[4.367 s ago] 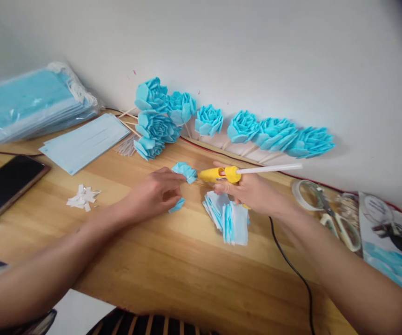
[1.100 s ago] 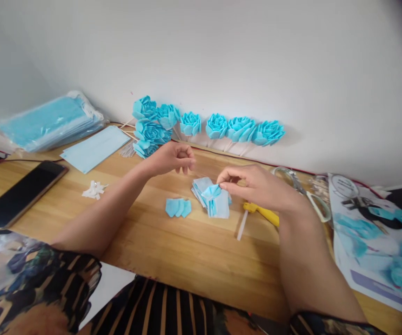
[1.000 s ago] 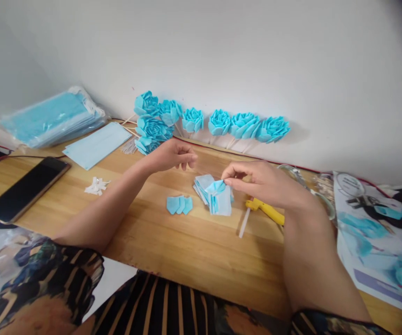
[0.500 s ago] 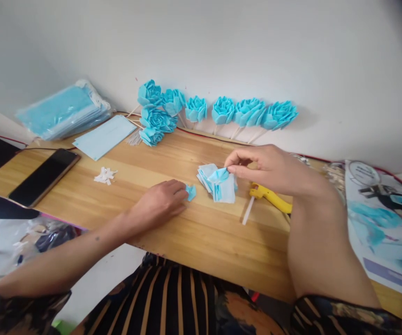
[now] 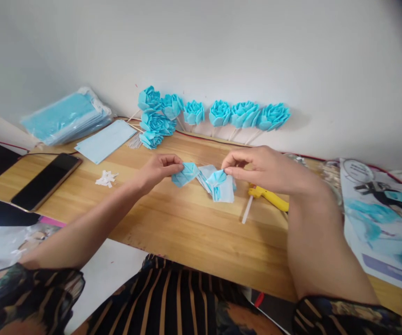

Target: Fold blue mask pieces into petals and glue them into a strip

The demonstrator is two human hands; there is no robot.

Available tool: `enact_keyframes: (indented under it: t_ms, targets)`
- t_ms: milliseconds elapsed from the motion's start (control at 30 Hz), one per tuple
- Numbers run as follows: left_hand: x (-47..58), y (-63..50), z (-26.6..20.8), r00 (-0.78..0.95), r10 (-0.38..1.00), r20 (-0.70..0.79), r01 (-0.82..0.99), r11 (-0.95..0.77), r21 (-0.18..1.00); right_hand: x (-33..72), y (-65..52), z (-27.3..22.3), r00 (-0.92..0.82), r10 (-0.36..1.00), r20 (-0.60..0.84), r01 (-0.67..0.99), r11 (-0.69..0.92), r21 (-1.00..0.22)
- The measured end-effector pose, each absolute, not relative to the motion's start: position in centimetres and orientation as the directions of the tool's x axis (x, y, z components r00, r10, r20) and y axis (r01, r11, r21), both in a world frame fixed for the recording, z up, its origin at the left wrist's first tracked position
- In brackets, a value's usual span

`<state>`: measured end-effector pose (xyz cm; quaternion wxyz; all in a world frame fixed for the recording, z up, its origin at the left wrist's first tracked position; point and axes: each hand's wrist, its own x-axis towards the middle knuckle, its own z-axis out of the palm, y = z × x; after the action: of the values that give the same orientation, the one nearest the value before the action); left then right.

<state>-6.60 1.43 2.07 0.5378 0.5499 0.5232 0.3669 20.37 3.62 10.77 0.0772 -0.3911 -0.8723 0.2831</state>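
My left hand (image 5: pixel 159 171) pinches a folded light-blue fabric piece (image 5: pixel 184 174) by its left edge and holds it a little above the table. To its right, my right hand (image 5: pixel 253 166) has thumb and forefinger closed on the corner of another small folded blue piece (image 5: pixel 217 178). That one lies over a pile of white and blue fabric squares (image 5: pixel 224 191). Just right of the pile, partly behind my right forearm, is a yellow hot glue gun (image 5: pixel 271 197) with a white glue stick (image 5: pixel 247 210) pointing towards me.
Several blue fabric roses (image 5: pixel 219 113) on sticks lean against the wall. At left are a bag of blue face masks (image 5: pixel 66 118), flat mask sheets (image 5: pixel 106 139), a phone (image 5: pixel 45 181) and white scraps (image 5: pixel 106 178). A printed sheet (image 5: pixel 382 223) covers the right end.
My left hand has risen from the table and moved right and away from me, bringing up the folded blue piece. My right hand stays almost in place, still pinching its piece.
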Motion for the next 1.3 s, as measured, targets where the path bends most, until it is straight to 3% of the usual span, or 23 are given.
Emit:
enact_keyframes:
  t_ms: [233, 467, 967, 1300]
  targets:
    - [-5.4, 2.2, 2.5, 0.278, 0.951, -0.135, 0.16, 0.093, 0.983, 20.0, 4.3, 9.9, -0.731, 0.656, -0.187, 0.61, 0.505, -0.611]
    - [-5.5, 1.8, 2.2, 0.358, 0.929, -0.09, 0.172, 0.029, 0.985, 19.4, 4.3, 9.4, -0.746, 0.638, -0.193, 0.595, 0.507, -0.623]
    - [-5.6, 1.4, 1.6, 0.51, 0.859, -0.043, 0.273, -0.114, 0.955, 17.6, 4.1, 8.0, -0.744, 0.633, -0.212, 0.639, 0.583, -0.503]
    - [-5.6, 1.5, 0.9, 0.501, 0.863, -0.057, 0.302, -0.113, 0.947, 17.2, 4.3, 6.9, -0.772, 0.601, -0.208, 0.613, 0.614, -0.498]
